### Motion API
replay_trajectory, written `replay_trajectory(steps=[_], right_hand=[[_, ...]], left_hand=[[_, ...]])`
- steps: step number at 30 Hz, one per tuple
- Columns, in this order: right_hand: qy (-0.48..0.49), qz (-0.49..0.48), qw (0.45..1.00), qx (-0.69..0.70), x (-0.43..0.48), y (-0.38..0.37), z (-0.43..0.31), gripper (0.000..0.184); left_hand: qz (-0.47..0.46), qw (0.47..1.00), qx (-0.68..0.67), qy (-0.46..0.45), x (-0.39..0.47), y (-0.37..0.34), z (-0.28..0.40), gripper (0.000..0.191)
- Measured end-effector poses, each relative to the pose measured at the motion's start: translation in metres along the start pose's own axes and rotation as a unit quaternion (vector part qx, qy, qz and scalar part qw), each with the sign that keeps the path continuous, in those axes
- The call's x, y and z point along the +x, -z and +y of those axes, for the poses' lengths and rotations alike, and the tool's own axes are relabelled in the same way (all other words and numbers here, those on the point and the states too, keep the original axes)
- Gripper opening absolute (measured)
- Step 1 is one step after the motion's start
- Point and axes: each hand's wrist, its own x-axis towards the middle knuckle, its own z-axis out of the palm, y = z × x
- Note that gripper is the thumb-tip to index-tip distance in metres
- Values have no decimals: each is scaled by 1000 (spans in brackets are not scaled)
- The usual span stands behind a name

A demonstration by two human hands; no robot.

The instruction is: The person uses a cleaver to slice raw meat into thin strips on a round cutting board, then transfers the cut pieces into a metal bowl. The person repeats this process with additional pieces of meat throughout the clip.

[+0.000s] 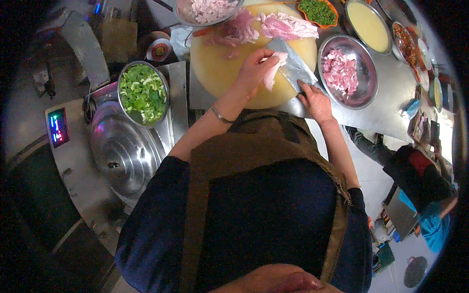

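My left hand pinches a strip of pale raw meat between thumb and fingers, above a round yellowish chopping board. In my right hand is the handle of a cleaver, its broad blade pointing up and left across the board. The blade lies just right of the meat strip. Larger pieces of raw meat, one pink and white and one darker, rest at the board's far side. Cut pink meat fills part of a steel bowl to the right.
Chopped greens fill a steel bowl at left, beside a large metal lid. Beyond the board stand a bowl of pale meat, an orange dish of chopped herbs and a bowl of yellow liquid. Another person is at right.
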Motion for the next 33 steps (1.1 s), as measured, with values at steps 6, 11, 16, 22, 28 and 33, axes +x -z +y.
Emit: replay_trajectory(steps=[6,11,16,22,28,33], right_hand=[[-53,93,985,138,21,60,-20,21],[28,186,960,208,49,120,-52,17],[57,207,962,171,59,134,-72,15],[25,206,960,190,61,132,-74,16],[11,214,959,185,61,140,-80,11],[18,211,964,158,58,145,-82,10]], left_hand=[[-7,994,78,-77,6,-2,10,18],[-14,973,152,-175,8,-9,17,17],[17,920,296,-257,3,-13,34,16],[2,895,321,-310,1,-16,47,15],[-22,895,315,-315,1,-15,50,16],[-50,901,302,-308,2,-14,49,15]])
